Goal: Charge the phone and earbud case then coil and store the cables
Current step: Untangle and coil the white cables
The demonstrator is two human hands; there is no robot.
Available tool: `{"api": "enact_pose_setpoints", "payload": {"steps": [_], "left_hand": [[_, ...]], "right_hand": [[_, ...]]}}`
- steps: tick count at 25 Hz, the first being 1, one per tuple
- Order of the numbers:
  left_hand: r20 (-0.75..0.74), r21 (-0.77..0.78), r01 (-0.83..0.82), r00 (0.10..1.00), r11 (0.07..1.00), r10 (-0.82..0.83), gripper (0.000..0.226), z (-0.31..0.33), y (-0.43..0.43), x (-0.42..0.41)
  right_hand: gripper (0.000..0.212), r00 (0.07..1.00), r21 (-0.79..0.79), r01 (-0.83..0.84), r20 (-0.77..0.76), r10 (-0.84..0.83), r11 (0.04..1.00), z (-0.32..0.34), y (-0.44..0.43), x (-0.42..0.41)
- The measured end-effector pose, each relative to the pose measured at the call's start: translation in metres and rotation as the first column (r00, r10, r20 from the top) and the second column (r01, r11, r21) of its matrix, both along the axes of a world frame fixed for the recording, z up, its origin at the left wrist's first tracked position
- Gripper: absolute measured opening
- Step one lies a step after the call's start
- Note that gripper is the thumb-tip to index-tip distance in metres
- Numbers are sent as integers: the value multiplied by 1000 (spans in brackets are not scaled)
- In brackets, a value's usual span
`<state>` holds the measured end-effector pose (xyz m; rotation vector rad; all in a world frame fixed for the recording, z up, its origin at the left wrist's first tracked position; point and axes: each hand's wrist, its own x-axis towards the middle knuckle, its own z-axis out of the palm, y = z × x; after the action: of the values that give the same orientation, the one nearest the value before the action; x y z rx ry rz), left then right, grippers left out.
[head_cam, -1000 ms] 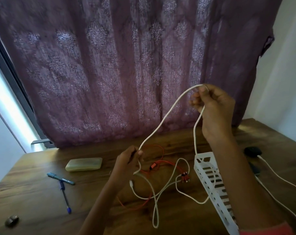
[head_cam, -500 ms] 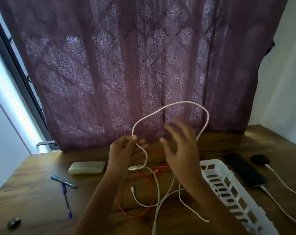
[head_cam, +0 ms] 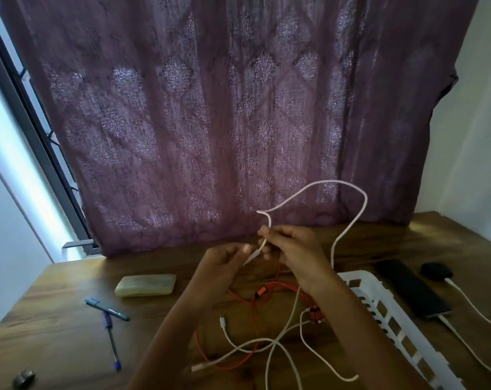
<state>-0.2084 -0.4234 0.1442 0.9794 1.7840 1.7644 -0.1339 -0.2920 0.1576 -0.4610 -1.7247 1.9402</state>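
The left hand point(head_cam: 224, 258) and right hand point(head_cam: 293, 249), close together, each pinch the white cable point(head_cam: 354, 190), looped above the wooden table point(head_cam: 69, 319).

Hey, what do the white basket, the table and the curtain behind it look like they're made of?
White basket: looks like moulded plastic, matte, with slotted walls.
Table: wood or wood-look laminate; grain shows, slight sheen.
Curtain: thin woven fabric, purple; light shows through its pattern.

Bare left hand point(head_cam: 224, 260), bare right hand point(head_cam: 297, 249), slender fingers point(head_cam: 280, 235), short nails, forearms point(head_cam: 182, 327) uncovered to the frame edge
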Motion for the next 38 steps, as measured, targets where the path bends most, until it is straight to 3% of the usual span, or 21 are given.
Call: {"api": "enact_pose_setpoints", "payload": {"steps": [3,5,8,10,13,15,18,20,23,28,30,31,33,35,36,38], "left_hand": [[-102,-81,19,994,997,-27,13,0,-3,1],[-179,-132,22,983,991,-46,14,2,-4,0],[15,-37,81,997,996,-80,17,12,-2,5],[151,50,133,979,990,-140,18,22,-3,10],[320,220,186,914,958,-251,22,38,-3,14],[411,358,154,859,921,-304,27,48,-1,15],[444,499,78,832,863,-332,26,61,3,12],[408,521,37,867,853,-287,22,67,6,6],[339,523,-52,929,851,-152,16,69,8,-2],[142,427,-204,977,881,157,24,50,9,-14],[13,366,-268,959,891,283,29,39,9,-17],[-38,352,-285,947,892,318,30,35,10,-17],[-129,337,-275,934,901,334,28,32,11,-12],[-215,294,-205,938,933,274,28,29,12,-5],[-233,262,-148,949,954,211,29,27,12,-1],[-183,213,4,982,977,36,28,26,11,5]], "right_hand": [[18,1000,-37,-18,-7,18,999,2,3,-4],[24,999,121,43,15,-45,992,1,1,-4],[24,963,446,268,-102,-249,854,-5,2,-4],[27,975,502,203,-184,-125,841,-7,4,-5],[27,962,286,-68,-236,139,956,-11,1,-10],[33,932,125,-124,-327,159,984,-13,-1,-12],[22,959,122,-145,-227,170,982,-21,-14,-9],[8,985,242,-97,-113,127,966,-25,-20,-6],[13,998,472,13,-65,21,881,-26,-22,2],[17,994,533,84,-108,-31,842,-25,-16,21],[15,981,642,182,-170,-94,745,-23,-13,26],[16,969,728,243,-217,-122,641,-22,-12,28],[25,941,886,337,-304,-149,318,-17,-13,32],[27,922,927,373,-368,-118,23,-7,-13,37],[26,914,918,390,-395,-91,-69,1,-13,40],[25,889,883,446,-456,-41,-144,21,-8,45]]}}
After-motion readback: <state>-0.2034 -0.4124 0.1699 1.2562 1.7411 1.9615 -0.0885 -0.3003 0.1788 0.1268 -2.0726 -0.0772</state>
